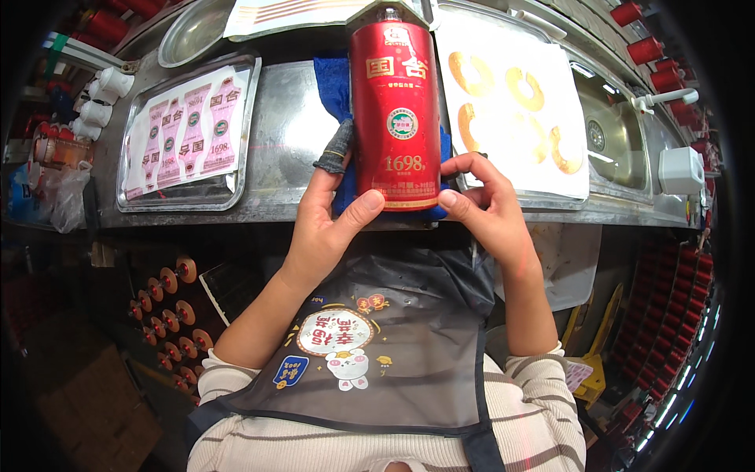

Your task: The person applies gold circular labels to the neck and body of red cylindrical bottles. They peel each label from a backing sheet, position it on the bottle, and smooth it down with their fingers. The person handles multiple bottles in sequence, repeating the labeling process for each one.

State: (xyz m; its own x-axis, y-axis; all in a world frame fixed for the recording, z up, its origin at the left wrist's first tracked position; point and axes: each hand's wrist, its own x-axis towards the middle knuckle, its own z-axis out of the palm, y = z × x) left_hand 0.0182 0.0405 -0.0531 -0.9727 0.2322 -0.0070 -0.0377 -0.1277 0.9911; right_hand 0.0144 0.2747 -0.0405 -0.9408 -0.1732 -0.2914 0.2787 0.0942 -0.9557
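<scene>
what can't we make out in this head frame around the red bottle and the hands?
- Red bottle: its top, cut short near the upper edge; its back and underside, turned away from the head camera.
- Blue cloth: mostly covered by the bottle.
- Left hand: palm hidden; one fingertip under a grey cover.
- Right hand: fingers partly behind the bottle.
- Tray of labels: details too small.

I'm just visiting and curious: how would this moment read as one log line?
left hand: holds red bottle | right hand: holds bottle base | bottle lies on blue cloth | label tray at left
</scene>
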